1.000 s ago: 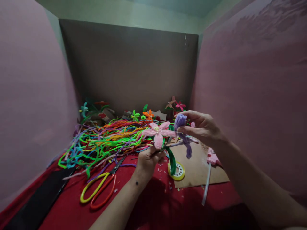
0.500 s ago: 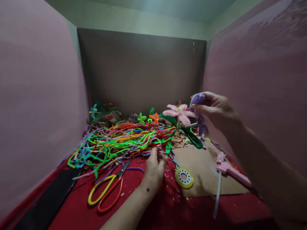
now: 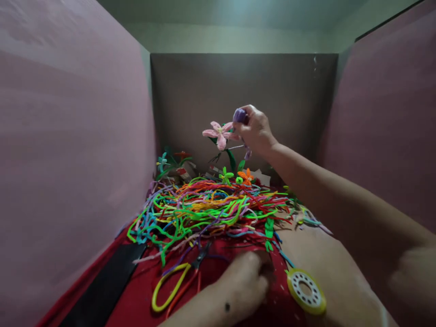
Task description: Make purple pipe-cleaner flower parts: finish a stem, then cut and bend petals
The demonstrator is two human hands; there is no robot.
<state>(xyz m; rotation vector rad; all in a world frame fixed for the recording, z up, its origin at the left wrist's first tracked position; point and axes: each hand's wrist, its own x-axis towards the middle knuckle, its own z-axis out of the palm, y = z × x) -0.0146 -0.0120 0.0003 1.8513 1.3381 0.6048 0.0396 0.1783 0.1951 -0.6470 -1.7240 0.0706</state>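
Flower spray (image 3: 220,132), pink-petalled with green leaves, is raised in front of the grey back panel (image 3: 245,81). I see the right hand (image 3: 256,129) pinching its purple bloom (image 3: 240,115) between thumb and fingers. Open room surrounds the pink petals to the left and above, and both pink side walls stand well apart from the spray; the lowest leaf hangs near the small flowers behind the pile of fuzzy stems (image 3: 204,204), though I cannot judge the depth between them. The left hand (image 3: 241,277) is partly curled and blurred above the red cloth (image 3: 136,286), beside the scissors (image 3: 199,263); I cannot tell whether it grips anything. The tape roll (image 3: 315,293) overlaps the edge of the cardboard (image 3: 316,254). Compared with half a second ago, the spray is higher and farther left against the panel, and the left hand is lower, nearer my viewpoint.
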